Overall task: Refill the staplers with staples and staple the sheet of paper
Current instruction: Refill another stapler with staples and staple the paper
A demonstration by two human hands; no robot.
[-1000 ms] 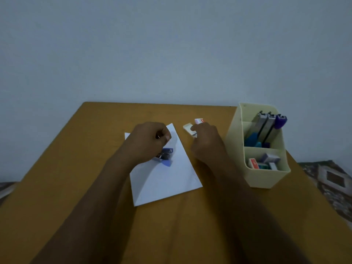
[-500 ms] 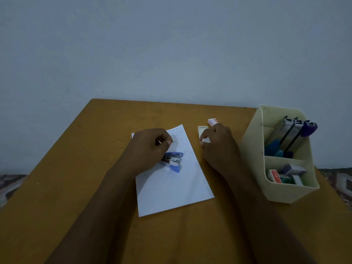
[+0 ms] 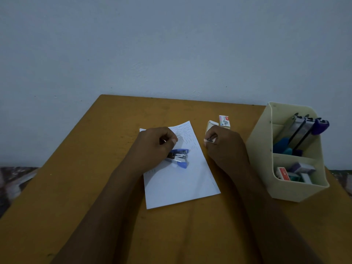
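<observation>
A small blue stapler [image 3: 179,158] lies opened on a white sheet of paper [image 3: 181,180] in the middle of the brown table. My left hand [image 3: 154,147] is curled over the stapler's rear end and holds it. My right hand [image 3: 224,147] sits just right of the sheet and pinches a short strip of staples [image 3: 210,140] between thumb and fingers. Behind that hand lie an open white staple box tray [image 3: 211,124] and its printed sleeve [image 3: 224,121].
A cream plastic organizer [image 3: 297,189] stands at the right with several staplers upright in its back section and small staple boxes [image 3: 283,173] in the front one. The table's far edge [image 3: 171,99] meets a pale wall. Patterned floor shows past both side edges.
My right hand has drawn back from the staple box toward the sheet, now holding a strip of staples. The left hand has stayed on the stapler. The camera view shifted.
</observation>
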